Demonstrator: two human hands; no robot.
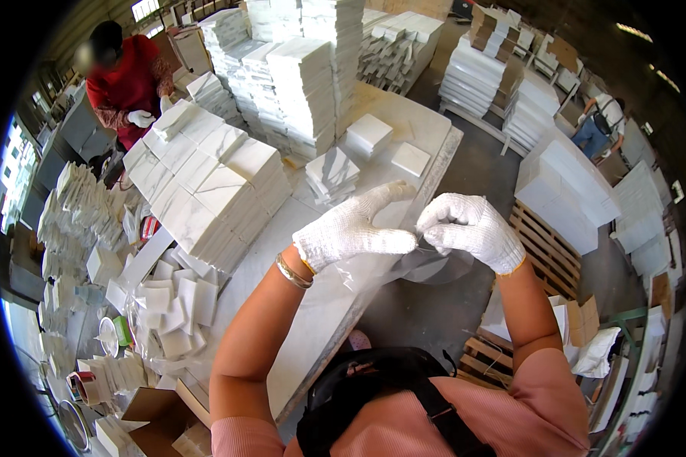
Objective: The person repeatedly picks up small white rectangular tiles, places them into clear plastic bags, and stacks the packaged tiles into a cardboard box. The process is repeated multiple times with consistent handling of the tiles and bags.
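Both of my hands wear white knit gloves and are raised over the edge of a long white worktable (320,305). My left hand (354,227) and my right hand (469,230) pinch the top of a clear plastic bag (427,266) between them. The thin bag hangs down below my fingers, see-through and limp. Beyond my hands, small stacks of white marbled square tiles (331,174) and a single tile (410,158) lie on the table.
Tall stacks of white tiles (206,183) crowd the table's left and far end. A person in a red top (129,84) with white gloves works at the far left. Loose tiles (175,305) and cardboard boxes (156,415) lie lower left. Wooden pallets (545,244) stand right.
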